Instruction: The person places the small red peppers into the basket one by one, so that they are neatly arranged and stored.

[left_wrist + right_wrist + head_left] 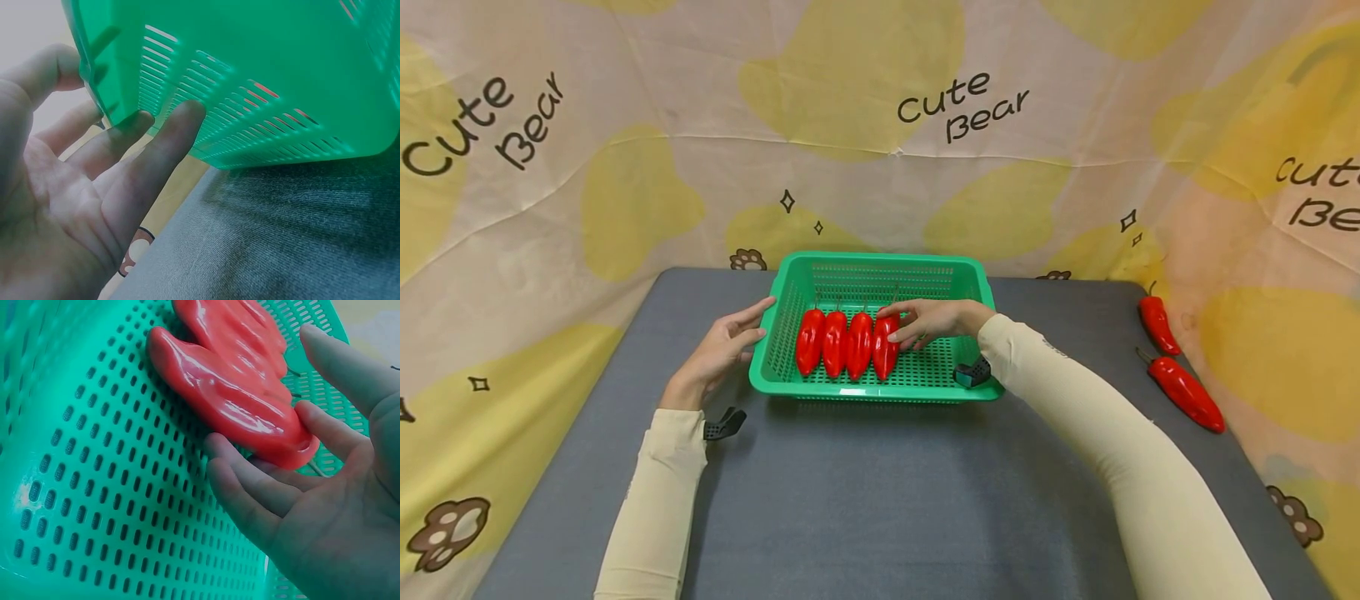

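Note:
Several glossy red chili peppers (859, 346) lie side by side, stems away from me, in a green plastic basket (880, 389). My right hand (936, 319) reaches into the basket over the rightmost pepper (234, 412). In the right wrist view its fingers lie loosely at that pepper's stem end, some along its side, while the thumb stands apart. My left hand (718, 350) is at the basket's left end. Its relaxed fingers (178, 128) rest against the slotted outer wall, with one at the rim.
Two more red peppers lie at the right edge of the grey table (880, 500): one farther back (1159, 323), one nearer (1187, 393). A printed yellow and cream cloth (850, 100) hangs behind the table and along its sides.

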